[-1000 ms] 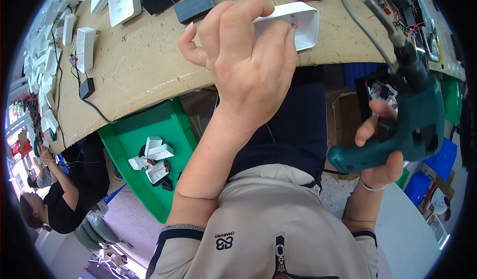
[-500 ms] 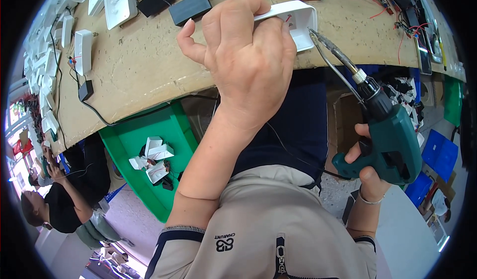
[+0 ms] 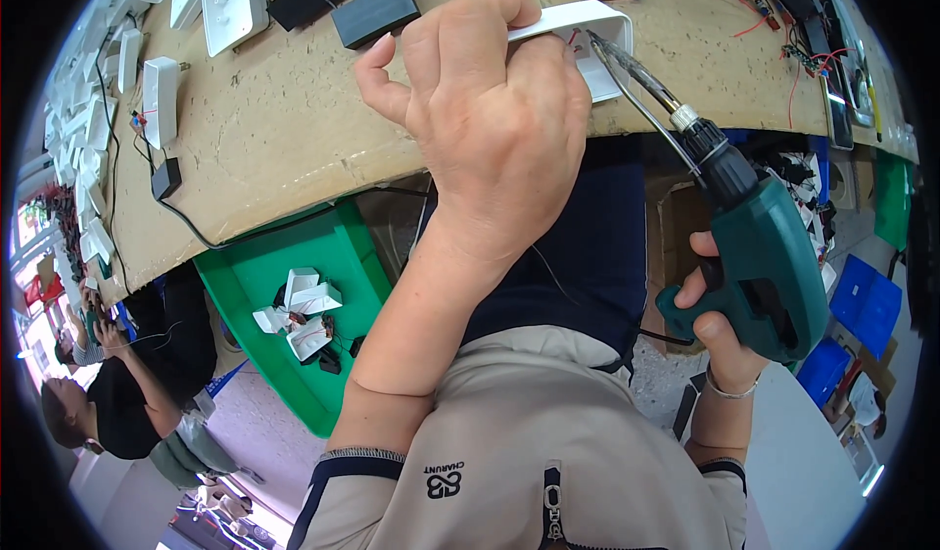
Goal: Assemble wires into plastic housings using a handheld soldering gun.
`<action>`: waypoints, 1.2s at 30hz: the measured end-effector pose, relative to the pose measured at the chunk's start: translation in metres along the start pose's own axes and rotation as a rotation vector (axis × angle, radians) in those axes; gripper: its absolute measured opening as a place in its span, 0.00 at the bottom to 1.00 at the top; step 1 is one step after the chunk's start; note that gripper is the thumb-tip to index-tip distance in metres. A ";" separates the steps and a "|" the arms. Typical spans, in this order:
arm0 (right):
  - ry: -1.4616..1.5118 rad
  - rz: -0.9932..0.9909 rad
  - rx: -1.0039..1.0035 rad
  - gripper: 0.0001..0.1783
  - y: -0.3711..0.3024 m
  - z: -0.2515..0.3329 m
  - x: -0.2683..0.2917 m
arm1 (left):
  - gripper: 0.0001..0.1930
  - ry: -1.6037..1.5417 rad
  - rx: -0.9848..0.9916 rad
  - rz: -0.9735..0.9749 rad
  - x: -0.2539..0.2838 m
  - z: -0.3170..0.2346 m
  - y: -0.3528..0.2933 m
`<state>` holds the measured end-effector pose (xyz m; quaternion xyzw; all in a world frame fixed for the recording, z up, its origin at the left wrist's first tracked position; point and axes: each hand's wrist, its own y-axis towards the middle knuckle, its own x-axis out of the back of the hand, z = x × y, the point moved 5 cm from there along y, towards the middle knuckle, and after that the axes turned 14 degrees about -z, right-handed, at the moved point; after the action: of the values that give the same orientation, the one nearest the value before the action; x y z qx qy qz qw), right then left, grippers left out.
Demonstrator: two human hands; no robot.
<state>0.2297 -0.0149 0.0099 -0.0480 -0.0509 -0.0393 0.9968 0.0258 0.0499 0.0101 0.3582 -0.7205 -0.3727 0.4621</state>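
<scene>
Holding tool: the right hand [image 3: 720,330] is wrapped tight around the grip of a green power screwdriver [image 3: 759,266], below and to the right of the white casing.
Bit: the long driver bit [image 3: 632,75] slants up and left, its tip inside the open end of the white casing [image 3: 597,36]; keeping it in line with the screw would stop it slipping, though the screw itself is hidden.
Holding part: the left hand [image 3: 490,129] is clamped over the white casing, fingers curled on its top edge, steadying it at the near edge of the workbench [image 3: 294,129].
Risk: the fingers sit close to the bit, so steady pressure seems wise.
Beyond: black boxes [image 3: 377,11] and white covers [image 3: 230,1] lie left of the casing.
</scene>
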 end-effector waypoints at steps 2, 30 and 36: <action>-0.015 -0.012 -0.029 0.37 0.001 0.001 -0.002 | 0.03 -0.012 0.003 0.000 0.000 0.000 0.000; -0.136 0.020 -0.004 0.30 0.001 0.006 -0.002 | 0.03 -0.066 0.017 -0.005 0.000 0.002 -0.001; -0.117 0.029 0.012 0.33 0.001 0.006 -0.003 | 0.03 -0.130 0.016 -0.009 -0.002 0.001 -0.001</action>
<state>0.2265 -0.0132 0.0151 -0.0450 -0.1086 -0.0218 0.9928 0.0259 0.0513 0.0081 0.3403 -0.7504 -0.3915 0.4098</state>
